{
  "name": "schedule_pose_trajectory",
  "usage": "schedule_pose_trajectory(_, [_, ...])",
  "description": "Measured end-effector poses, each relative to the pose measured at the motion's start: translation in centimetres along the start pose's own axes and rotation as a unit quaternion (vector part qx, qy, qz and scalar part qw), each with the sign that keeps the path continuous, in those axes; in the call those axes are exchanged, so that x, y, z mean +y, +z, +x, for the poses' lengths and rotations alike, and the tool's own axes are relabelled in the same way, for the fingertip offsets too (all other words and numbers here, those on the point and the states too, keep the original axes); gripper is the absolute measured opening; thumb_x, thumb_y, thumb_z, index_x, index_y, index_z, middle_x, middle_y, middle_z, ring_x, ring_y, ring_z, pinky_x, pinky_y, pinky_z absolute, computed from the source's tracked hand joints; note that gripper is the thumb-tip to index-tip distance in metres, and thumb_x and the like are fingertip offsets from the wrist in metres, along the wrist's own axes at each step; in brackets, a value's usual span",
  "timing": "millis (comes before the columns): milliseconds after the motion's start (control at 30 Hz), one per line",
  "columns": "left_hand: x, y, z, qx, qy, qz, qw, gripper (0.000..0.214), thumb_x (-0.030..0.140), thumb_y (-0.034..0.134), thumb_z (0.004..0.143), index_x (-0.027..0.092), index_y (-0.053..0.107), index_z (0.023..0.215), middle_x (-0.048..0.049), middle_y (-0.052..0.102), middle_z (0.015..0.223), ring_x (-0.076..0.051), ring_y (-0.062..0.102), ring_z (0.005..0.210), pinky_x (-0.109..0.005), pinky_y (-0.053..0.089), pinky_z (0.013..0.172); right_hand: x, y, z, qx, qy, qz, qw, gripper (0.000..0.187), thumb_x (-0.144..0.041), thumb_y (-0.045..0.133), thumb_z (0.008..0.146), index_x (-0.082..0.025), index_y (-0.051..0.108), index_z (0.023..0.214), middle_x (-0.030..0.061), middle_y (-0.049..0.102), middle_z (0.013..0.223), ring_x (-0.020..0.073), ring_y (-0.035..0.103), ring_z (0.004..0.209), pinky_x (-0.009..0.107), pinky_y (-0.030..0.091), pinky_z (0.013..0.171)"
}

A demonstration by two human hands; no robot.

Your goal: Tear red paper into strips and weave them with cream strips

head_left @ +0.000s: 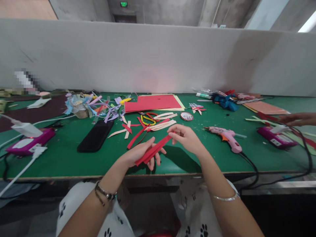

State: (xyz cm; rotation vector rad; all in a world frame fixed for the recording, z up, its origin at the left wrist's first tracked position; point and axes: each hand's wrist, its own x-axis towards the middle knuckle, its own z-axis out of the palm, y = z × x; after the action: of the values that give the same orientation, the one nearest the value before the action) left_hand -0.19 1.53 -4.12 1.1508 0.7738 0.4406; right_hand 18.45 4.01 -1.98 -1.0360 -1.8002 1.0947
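Red paper strips (155,150), lying overlapped, slant across the front middle of the green table. My left hand (142,152) holds their lower part, the thumb along one side and the fingers beneath. At the upper end, my right hand (185,137) pinches the strips between thumb and fingertips. Just beyond my hands lie loose cream paper strips (164,125) and a red paper strip (135,138). Among them rest yellow-handled scissors (148,121) and a red-handled tool (151,116). A small round dish (187,116) of tiny pieces sits behind my right hand.
Red paper sheets (155,102) lie at the back. A black phone (95,135) and purple power strip (31,141) are left. Right are a pink glue gun (228,136), its cord, another power strip (276,135) and another person's hand (298,119). A partition (158,59) stands behind.
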Motion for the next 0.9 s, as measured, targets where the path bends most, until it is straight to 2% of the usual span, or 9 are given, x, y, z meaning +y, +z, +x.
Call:
schedule_pose_trajectory(167, [0.4, 0.4, -0.4, 0.026, 0.033, 0.066, 0.997, 0.033, 0.046, 0.045, 0.079, 0.015, 0.053, 0.084, 0.0048, 0.054, 0.050, -0.006, 0.047, 0.035, -0.017, 0.035, 0.039, 0.0, -0.3, -0.2, -0.008, 0.002, -0.014, 1.000, 0.008, -0.022, 0.047, 0.074, -0.016, 0.053, 0.076, -0.0059, 0.051, 0.050, 0.0076, 0.052, 0.046, 0.020, 0.040, 0.048])
schedule_pose_trajectory(333, [0.6, 0.5, -0.6, 0.110, 0.065, 0.142, 0.981, 0.030, 0.044, 0.041, 0.080, 0.016, 0.049, 0.073, 0.0094, 0.041, 0.044, -0.004, 0.040, 0.033, -0.016, 0.032, 0.041, -0.3, -0.8, -0.4, -0.035, 0.004, -0.012, 0.999, 0.012, -0.020, 0.043, 0.076, -0.016, 0.054, 0.080, -0.0044, 0.054, 0.055, 0.0080, 0.055, 0.052, 0.021, 0.042, 0.053])
schedule_pose_trajectory(533, [0.7, -0.6, -0.9, 0.145, 0.081, 0.257, 0.952, 0.028, 0.042, 0.040, 0.079, 0.017, 0.045, 0.067, 0.0058, 0.050, 0.054, -0.005, 0.045, 0.039, -0.018, 0.036, 0.045, 0.0, -1.4, -0.3, -0.058, 0.026, -0.005, 0.998, 0.016, -0.023, 0.040, 0.079, -0.016, 0.054, 0.083, -0.0029, 0.056, 0.058, 0.0093, 0.058, 0.055, 0.023, 0.046, 0.057])
schedule_pose_trajectory(633, [0.7, -1.2, -1.0, 0.199, 0.106, 0.290, 0.930, 0.024, 0.038, 0.041, 0.079, 0.017, 0.048, 0.069, 0.0054, 0.050, 0.053, -0.006, 0.045, 0.040, -0.017, 0.035, 0.044, 0.1, -1.8, -0.4, -0.069, 0.020, -0.048, 0.996, 0.021, -0.025, 0.037, 0.081, -0.016, 0.054, 0.087, -0.0003, 0.059, 0.062, 0.0117, 0.060, 0.058, 0.027, 0.047, 0.060])
schedule_pose_trajectory(700, [0.7, -1.3, -1.1, 0.223, 0.113, 0.301, 0.920, 0.022, 0.037, 0.044, 0.078, 0.017, 0.051, 0.070, 0.0055, 0.050, 0.051, -0.007, 0.047, 0.040, -0.017, 0.035, 0.043, -0.1, -1.7, -0.6, -0.056, -0.006, -0.134, 0.989, 0.021, -0.027, 0.038, 0.082, -0.017, 0.056, 0.087, 0.0038, 0.064, 0.076, 0.0151, 0.061, 0.070, 0.032, 0.046, 0.069])
schedule_pose_trajectory(767, [0.7, -1.1, -1.1, 0.226, 0.117, 0.309, 0.916, 0.021, 0.035, 0.046, 0.076, 0.017, 0.053, 0.069, 0.0052, 0.051, 0.050, -0.008, 0.048, 0.040, -0.018, 0.036, 0.044, -0.6, -1.0, -0.9, -0.020, -0.052, -0.253, 0.966, 0.020, -0.029, 0.045, 0.080, -0.019, 0.057, 0.091, 0.0076, 0.062, 0.096, 0.0204, 0.057, 0.091, 0.041, 0.039, 0.085])
schedule_pose_trajectory(800, [0.7, -0.9, -1.1, 0.221, 0.120, 0.312, 0.916, 0.021, 0.035, 0.047, 0.076, 0.017, 0.054, 0.068, 0.0048, 0.052, 0.050, -0.008, 0.049, 0.040, -0.018, 0.037, 0.044, -0.8, -0.4, -1.1, -0.009, -0.077, -0.306, 0.949, 0.021, -0.030, 0.048, 0.078, -0.019, 0.056, 0.095, 0.0084, 0.060, 0.105, 0.0225, 0.052, 0.101, 0.046, 0.030, 0.093])
schedule_pose_trajectory(867, [0.8, -0.4, -1.0, 0.212, 0.125, 0.315, 0.916, 0.019, 0.033, 0.048, 0.075, 0.017, 0.056, 0.068, 0.0043, 0.053, 0.050, -0.009, 0.050, 0.041, -0.018, 0.037, 0.044, -1.1, 0.7, -1.3, -0.032, -0.121, -0.362, 0.924, 0.026, -0.033, 0.051, 0.078, -0.021, 0.054, 0.101, 0.0079, 0.057, 0.111, 0.0232, 0.047, 0.108, 0.051, 0.012, 0.100])
schedule_pose_trajectory(900, [0.8, -0.1, -1.0, 0.210, 0.128, 0.318, 0.915, 0.018, 0.032, 0.049, 0.074, 0.018, 0.056, 0.067, 0.0043, 0.053, 0.050, -0.009, 0.050, 0.042, -0.018, 0.037, 0.044, -1.2, 1.3, -1.4, -0.062, -0.133, -0.367, 0.919, 0.024, -0.033, 0.049, 0.080, -0.022, 0.054, 0.100, 0.0068, 0.059, 0.108, 0.0218, 0.050, 0.105, 0.051, 0.008, 0.101])
